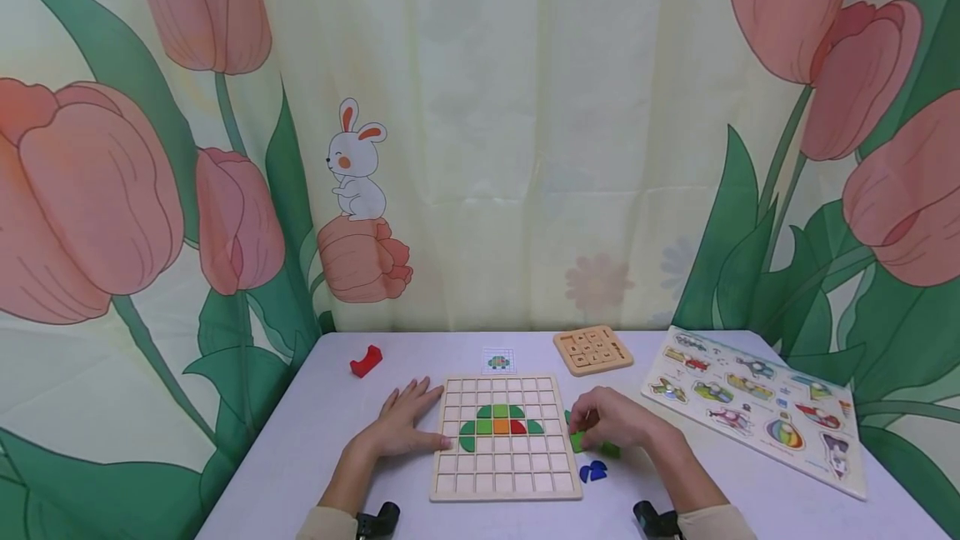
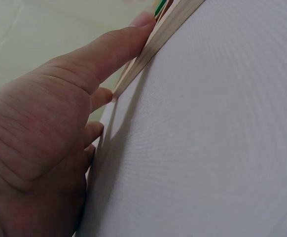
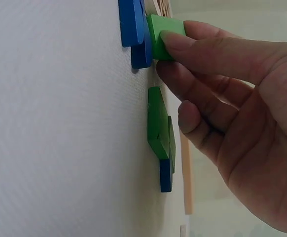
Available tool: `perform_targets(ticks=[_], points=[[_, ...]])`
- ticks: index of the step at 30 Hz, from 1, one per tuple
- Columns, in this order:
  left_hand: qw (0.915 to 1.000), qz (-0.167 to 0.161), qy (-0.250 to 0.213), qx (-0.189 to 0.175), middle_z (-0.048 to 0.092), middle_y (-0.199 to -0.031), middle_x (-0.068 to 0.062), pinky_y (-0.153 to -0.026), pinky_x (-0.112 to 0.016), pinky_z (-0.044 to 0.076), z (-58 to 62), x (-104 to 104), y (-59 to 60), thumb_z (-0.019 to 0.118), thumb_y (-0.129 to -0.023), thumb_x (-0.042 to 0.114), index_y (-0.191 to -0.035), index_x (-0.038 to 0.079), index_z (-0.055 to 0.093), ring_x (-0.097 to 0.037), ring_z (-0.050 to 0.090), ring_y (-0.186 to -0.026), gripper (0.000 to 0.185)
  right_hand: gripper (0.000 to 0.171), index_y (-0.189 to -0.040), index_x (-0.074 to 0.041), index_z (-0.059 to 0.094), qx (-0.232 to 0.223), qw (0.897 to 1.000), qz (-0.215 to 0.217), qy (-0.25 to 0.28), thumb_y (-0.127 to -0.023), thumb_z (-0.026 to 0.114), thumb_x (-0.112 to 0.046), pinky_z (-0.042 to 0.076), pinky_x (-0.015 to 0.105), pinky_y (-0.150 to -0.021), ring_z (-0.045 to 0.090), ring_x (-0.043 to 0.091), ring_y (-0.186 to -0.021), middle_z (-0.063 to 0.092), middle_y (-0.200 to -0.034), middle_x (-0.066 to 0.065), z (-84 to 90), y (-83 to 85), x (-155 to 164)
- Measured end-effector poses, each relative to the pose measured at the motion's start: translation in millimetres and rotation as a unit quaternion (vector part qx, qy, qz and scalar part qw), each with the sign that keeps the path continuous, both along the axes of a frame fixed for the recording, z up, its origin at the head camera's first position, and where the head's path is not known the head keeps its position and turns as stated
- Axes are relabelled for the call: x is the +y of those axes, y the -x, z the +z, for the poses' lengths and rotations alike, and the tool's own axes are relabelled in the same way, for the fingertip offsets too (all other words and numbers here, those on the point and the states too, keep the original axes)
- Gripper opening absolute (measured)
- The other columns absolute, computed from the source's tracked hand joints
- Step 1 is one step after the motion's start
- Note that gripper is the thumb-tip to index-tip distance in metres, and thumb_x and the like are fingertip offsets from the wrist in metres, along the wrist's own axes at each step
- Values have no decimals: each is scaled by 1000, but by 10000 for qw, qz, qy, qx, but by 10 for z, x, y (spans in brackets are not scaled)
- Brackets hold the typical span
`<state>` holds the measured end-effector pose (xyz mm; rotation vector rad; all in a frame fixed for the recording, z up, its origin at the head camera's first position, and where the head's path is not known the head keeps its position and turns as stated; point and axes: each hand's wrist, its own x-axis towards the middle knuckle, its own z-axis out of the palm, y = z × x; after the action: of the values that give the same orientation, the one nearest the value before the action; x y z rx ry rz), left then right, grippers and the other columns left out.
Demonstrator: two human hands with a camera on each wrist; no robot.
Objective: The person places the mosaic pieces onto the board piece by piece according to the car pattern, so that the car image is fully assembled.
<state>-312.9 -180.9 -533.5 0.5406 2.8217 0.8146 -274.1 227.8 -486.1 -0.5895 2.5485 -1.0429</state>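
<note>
A wooden grid board (image 1: pixel 506 497) lies in the middle of the table. Light green, dark green, orange and red tiles (image 1: pixel 500 426) form a shape in its cells. At the board's left edge rests my left hand (image 1: pixel 405 423), fingers spread, with the thumb (image 2: pixel 126 44) on the frame. Just right of the board, my right hand (image 1: pixel 618 419) pinches a light green square tile (image 3: pixel 164 22) between thumb and fingers. Blue pieces (image 1: pixel 597 470) lie close by on the cloth. More green pieces (image 3: pixel 157 123) and another blue piece (image 3: pixel 166 176) lie beneath the right hand.
A small pattern card (image 1: pixel 498 360) lies behind the board. Back left is a red piece (image 1: pixel 366 362). A wooden number puzzle (image 1: pixel 592 350) sits behind the right hand, and a large picture puzzle board (image 1: pixel 757 390) covers the right side. A printed curtain (image 1: pixel 480 148) hangs behind the table.
</note>
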Motion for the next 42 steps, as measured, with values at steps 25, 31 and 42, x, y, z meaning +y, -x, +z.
perform_targets(ticks=[25, 31, 42], points=[[10000, 33, -24, -25, 26, -173, -10, -128, -67, 1, -27, 0, 10, 80, -71, 70, -160, 26, 43, -36, 11, -163, 106, 19, -113, -10, 78, 791, 9937, -378, 699, -95, 72, -5, 51, 21, -72, 60, 14, -84, 73, -99, -2, -9, 3, -229], [10000, 9, 4, 10, 26, -173, -10, -128, -67, 2, -17, -2, 13, 79, -71, 72, -160, 26, 43, -36, 11, -163, 107, 20, -113, -12, 79, 898, 9922, -415, 759, -95, 73, -6, 51, 21, -72, 60, 14, -84, 72, -98, -4, -34, 2, -370], [10000, 1, 9, 33, 26, -173, -9, -128, -67, 1, -6, -6, 13, 78, -70, 73, -160, 26, 43, -36, 10, -163, 108, 26, -113, -13, 80, 1419, 9847, -582, 823, -94, 70, 2, 53, 21, -73, 60, 11, -85, 71, -100, -5, -2, -15, -629]])
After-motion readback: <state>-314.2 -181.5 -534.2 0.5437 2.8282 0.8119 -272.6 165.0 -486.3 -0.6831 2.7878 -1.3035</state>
